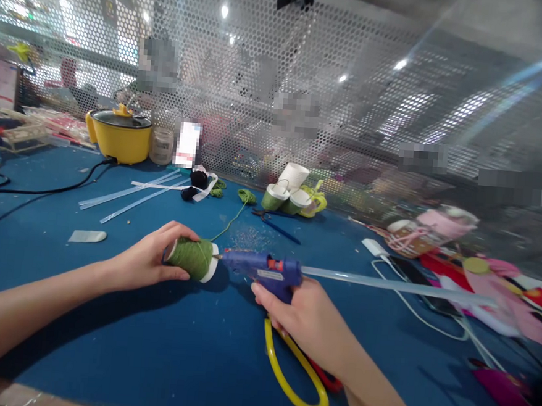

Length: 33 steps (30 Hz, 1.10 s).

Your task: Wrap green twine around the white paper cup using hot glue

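Note:
My left hand [149, 257] is wrapped round a paper cup wound with green yarn [193, 258], lying on its side on the blue table [186, 358]. My right hand [302, 319] grips a blue glue gun [266, 271]; its nozzle touches the cup's white rim. A long clear glue stick [395, 287] juts from the gun's back toward the right. A strand of green yarn [230, 222] runs from the cup to a small green tangle farther back.
Yellow-handled scissors [293, 375] lie under my right wrist. Behind are more yarn-wrapped cups [286, 198], loose glue sticks [130, 196], a yellow cooker [118, 133] with a black cord, a white cable [412, 305], pink craft pieces [500, 299] and a perforated metal screen [308, 76].

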Tool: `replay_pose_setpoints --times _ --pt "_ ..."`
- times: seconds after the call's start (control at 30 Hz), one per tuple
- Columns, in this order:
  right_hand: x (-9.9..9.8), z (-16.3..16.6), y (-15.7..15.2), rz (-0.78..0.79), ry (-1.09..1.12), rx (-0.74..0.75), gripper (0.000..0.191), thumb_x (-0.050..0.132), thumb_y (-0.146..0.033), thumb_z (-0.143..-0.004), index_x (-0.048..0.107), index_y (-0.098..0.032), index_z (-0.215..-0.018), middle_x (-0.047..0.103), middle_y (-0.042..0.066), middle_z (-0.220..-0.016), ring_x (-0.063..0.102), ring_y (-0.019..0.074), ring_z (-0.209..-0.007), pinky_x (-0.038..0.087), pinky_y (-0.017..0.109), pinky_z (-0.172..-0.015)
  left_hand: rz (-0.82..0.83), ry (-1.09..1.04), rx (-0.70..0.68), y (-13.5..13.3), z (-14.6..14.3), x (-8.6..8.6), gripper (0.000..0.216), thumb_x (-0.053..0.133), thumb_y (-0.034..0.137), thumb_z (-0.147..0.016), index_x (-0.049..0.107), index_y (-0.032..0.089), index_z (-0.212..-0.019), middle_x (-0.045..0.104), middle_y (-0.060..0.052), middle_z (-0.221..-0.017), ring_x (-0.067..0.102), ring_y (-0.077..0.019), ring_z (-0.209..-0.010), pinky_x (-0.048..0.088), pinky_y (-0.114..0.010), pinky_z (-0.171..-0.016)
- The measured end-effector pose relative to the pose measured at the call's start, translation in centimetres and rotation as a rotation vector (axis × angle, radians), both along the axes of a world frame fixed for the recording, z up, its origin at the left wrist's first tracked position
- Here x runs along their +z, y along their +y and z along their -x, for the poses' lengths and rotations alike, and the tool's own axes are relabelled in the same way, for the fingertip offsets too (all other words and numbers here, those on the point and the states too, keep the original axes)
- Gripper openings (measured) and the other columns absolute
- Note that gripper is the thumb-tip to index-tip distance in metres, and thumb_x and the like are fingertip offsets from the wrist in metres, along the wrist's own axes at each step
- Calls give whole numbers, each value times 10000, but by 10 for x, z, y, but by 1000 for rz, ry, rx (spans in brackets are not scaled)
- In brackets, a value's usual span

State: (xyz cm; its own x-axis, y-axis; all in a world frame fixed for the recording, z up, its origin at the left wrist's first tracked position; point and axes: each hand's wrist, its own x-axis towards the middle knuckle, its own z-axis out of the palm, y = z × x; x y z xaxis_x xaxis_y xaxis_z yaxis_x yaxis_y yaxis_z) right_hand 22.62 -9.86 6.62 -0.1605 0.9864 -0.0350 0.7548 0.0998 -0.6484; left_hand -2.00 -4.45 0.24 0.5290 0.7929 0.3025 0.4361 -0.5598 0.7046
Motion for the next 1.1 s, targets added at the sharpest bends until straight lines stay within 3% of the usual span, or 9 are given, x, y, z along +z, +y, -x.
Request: replay_pose_setpoints --times 0.27,0.6,0.87,1.1 --pt "-2 0 -3 -65 -45 24 267 501 -360 -776 538 -204 -562 508 -30 -402 466 118 -366 383 228 -390 69 -45 40 2 -1 -2 435 645 285 -718 458 221 -1106 503 -50 -1047 522 -214 -934 435 -376 -824" --pt "-2 1 -4 -94 -66 32 169 502 -327 -788 605 -213 -718 478 -51 -395 430 124 -352 361 241 -390 91 -44 48 2 -1 -1 433 646 293 -718 457 219 -1101 502 -51 -1044 526 -216 -920 443 -378 -812" --pt "-4 -2 -4 -94 -104 61 239 500 -359 -795 564 -226 -606 477 -46 -391 445 131 -366 380 250 -424 92 -59 53 2 -1 -3 425 651 277 -713 471 222 -1095 518 -49 -1041 536 -210 -904 455 -367 -799" --pt "-3 1 -5 -120 -113 25 174 503 -340 -803 623 -215 -823 497 -48 -406 469 148 -363 393 263 -437 73 -11 40 0 -1 1 419 651 241 -706 462 221 -1080 497 -48 -1039 523 -224 -942 436 -381 -824"
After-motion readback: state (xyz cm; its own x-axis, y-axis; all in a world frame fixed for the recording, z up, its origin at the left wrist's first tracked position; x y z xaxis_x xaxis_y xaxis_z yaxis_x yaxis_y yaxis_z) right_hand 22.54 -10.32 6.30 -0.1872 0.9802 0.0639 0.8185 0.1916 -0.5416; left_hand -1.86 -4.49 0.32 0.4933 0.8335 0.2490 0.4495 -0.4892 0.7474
